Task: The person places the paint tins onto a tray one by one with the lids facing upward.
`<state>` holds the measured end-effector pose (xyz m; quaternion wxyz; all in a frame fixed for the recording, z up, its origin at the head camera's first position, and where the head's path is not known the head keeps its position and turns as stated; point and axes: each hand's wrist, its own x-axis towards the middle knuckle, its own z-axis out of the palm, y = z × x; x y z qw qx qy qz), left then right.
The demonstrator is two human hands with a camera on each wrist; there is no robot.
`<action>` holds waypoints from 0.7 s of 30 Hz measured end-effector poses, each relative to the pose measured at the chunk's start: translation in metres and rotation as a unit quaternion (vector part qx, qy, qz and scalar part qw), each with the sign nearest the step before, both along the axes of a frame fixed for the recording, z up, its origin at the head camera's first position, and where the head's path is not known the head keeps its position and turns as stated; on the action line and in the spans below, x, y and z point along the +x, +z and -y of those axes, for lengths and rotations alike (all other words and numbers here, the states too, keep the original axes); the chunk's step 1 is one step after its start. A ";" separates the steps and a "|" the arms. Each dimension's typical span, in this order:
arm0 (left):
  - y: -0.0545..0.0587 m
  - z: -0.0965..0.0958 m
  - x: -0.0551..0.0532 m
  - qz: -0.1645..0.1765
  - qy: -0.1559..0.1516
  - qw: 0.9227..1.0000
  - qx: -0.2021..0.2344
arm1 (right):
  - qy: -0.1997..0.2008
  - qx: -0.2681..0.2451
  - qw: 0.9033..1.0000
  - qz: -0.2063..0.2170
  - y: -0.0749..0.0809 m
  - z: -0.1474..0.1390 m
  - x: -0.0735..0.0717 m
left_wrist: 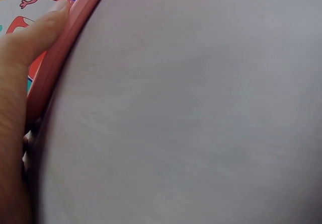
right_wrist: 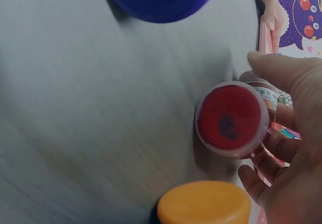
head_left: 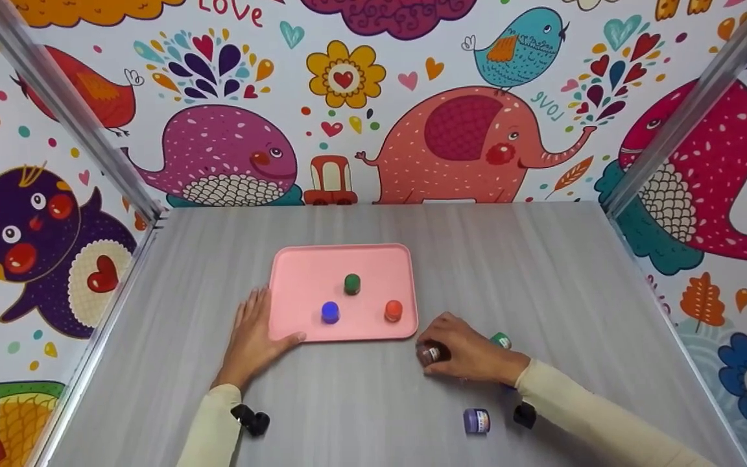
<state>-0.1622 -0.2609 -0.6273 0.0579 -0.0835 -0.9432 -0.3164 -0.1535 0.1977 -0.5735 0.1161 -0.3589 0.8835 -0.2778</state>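
Note:
My right hand (head_left: 471, 350) pinches a small brown paint jar (head_left: 430, 353) beside the tray's front right corner. In the right wrist view the brown jar (right_wrist: 265, 94) shows between thumb and fingers, partly hidden by a jar with a red end (right_wrist: 232, 117) standing nearer the camera. My left hand (head_left: 250, 340) rests with straight fingers along the left side of a pink tray (head_left: 341, 256), thumb over its front rim. On the tray stand three small jars: green (head_left: 352, 284), blue (head_left: 330, 312) and orange-red (head_left: 393, 311).
A purple jar (head_left: 476, 421) lies on the grey table (head_left: 542, 272) below my right wrist. Another green jar (head_left: 500, 340) shows past that hand, and a blue one (head_left: 508, 387) is mostly hidden under it. A yellow jar (right_wrist: 204, 203) appears in the right wrist view. Cartoon-printed walls (head_left: 347, 130) enclose the table.

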 end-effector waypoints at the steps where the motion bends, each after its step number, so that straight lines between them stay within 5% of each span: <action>1: 0.000 0.000 0.000 -0.002 -0.001 1.000 0.000 | 0.003 0.001 1.000 -0.006 0.000 0.000 0.000; 13: -0.001 0.001 -0.001 -0.017 -0.005 1.000 0.004 | 0.014 0.013 0.999 -0.033 0.002 0.001 -0.003; 21: 0.001 0.000 -0.001 -0.002 -0.003 1.000 0.001 | -0.010 0.003 1.000 -0.008 0.005 -0.005 -0.007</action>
